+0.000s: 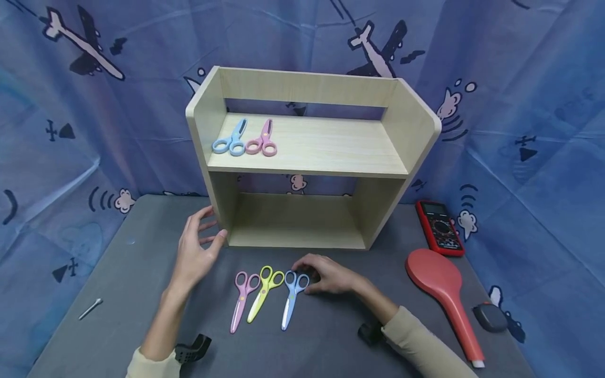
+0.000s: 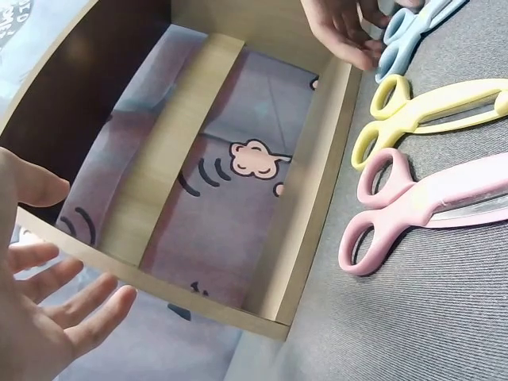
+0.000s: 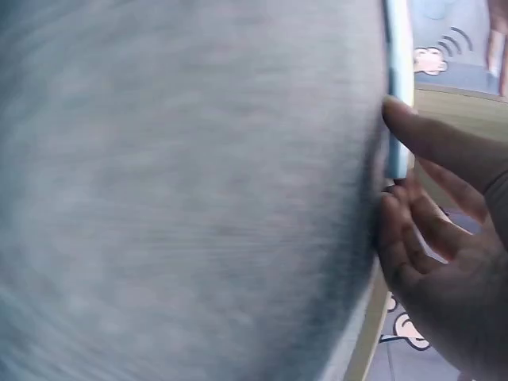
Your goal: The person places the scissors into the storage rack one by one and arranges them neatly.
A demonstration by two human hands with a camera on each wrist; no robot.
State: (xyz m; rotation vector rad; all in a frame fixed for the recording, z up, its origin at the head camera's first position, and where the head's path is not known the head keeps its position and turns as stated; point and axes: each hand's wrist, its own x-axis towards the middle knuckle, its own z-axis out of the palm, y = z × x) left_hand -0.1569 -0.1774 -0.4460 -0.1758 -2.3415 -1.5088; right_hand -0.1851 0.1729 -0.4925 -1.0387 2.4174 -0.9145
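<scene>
Our right hand had thumb and fingertips curled around the handles of the blue scissors, which lay flat on the grey table. Just left of those we had yellow scissors, then pink scissors. Our left hand was spread wide by the wooden shelf; another blue pair and another pink pair sat up top.

A lane here, widening nearward between yellow scissors and the near blue scissors! Shelf unit walls off the far side, red paddle guards the right.
</scene>
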